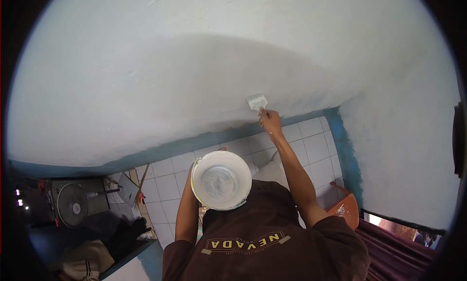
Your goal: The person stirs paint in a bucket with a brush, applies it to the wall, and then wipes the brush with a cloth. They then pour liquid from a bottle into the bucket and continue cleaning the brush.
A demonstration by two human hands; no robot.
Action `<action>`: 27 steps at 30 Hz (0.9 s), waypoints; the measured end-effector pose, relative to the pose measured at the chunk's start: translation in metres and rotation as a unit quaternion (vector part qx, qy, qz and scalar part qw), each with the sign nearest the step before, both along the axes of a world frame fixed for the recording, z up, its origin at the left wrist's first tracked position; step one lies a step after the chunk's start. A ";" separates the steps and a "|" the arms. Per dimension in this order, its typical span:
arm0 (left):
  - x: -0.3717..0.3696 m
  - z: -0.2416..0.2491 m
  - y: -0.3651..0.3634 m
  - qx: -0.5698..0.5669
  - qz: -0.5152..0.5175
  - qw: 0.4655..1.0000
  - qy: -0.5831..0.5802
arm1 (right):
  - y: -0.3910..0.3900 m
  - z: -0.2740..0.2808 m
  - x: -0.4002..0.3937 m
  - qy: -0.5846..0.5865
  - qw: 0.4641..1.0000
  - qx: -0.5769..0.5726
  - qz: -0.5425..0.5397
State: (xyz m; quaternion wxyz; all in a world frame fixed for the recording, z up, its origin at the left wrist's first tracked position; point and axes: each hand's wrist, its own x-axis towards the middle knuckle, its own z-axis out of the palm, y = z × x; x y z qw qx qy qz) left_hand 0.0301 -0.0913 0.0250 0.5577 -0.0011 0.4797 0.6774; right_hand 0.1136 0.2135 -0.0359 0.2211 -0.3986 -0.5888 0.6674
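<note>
My right hand (270,121) is closed around the handle of a flat paint brush (257,102). The bristles are coated whitish and rest against the white wall (185,81). My left hand (223,148) supports a white bucket (197,183) close to my chest; only some fingertips show past its far rim, and the rest is hidden behind it. Inside, whitish paint with swirl marks covers the bottom, and smears run along the rim. A strip of blue paint (165,148) borders the wall low down, above the tiles.
White floor tiles (165,188) lie below. To the left are a standing fan (73,205), a broom (142,186) and a bundle of cloth (90,256). An orange plastic chair (346,210) stands at right, beside a maroon curtain (389,252). A side wall (408,169) meets this one at right.
</note>
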 end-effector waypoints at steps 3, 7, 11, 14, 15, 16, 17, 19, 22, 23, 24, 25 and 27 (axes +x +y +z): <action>-0.014 -0.015 0.005 -0.045 -0.064 0.996 -0.052 | -0.023 0.108 0.031 0.068 0.994 0.083 0.013; 0.003 0.004 0.011 0.032 -0.071 0.996 -0.047 | -0.024 0.172 0.029 0.182 0.966 0.184 0.011; -0.005 -0.015 0.006 -0.032 -0.086 0.995 -0.045 | 0.000 0.113 -0.015 0.181 0.960 0.213 -0.007; -0.013 -0.043 -0.001 -0.024 -0.099 0.995 0.002 | 0.013 -0.021 -0.045 0.083 0.952 0.296 -0.017; -0.013 -0.044 0.001 -0.024 -0.093 0.995 0.003 | 0.012 -0.067 -0.051 0.050 0.931 0.360 -0.044; -0.015 -0.043 0.001 -0.037 -0.087 0.996 0.000 | 0.015 -0.117 -0.053 -0.015 0.949 0.316 -0.007; -0.016 -0.042 -0.001 -0.052 -0.082 0.995 -0.002 | 0.015 -0.151 -0.048 -0.079 0.960 0.268 0.030; -0.014 -0.036 -0.003 -0.081 -0.071 0.994 -0.006 | 0.005 -0.168 -0.034 -0.167 0.979 0.074 0.088; -0.014 -0.019 0.002 -0.113 -0.060 0.992 -0.011 | -0.007 -0.201 -0.043 -0.268 0.962 -0.003 -0.054; -0.015 -0.012 0.004 -0.123 -0.058 0.991 -0.013 | -0.004 -0.198 -0.047 -0.264 0.963 -0.003 -0.055; -0.015 -0.007 0.003 -0.133 -0.056 0.989 -0.016 | -0.006 -0.167 -0.046 -0.191 0.981 -0.016 -0.022; -0.013 -0.003 0.004 -0.141 -0.055 0.988 -0.022 | -0.007 -0.130 -0.043 -0.118 0.993 -0.028 0.011; -0.008 0.001 0.004 -0.153 -0.052 0.986 -0.037 | -0.009 -0.032 -0.043 -0.084 0.996 0.015 -0.026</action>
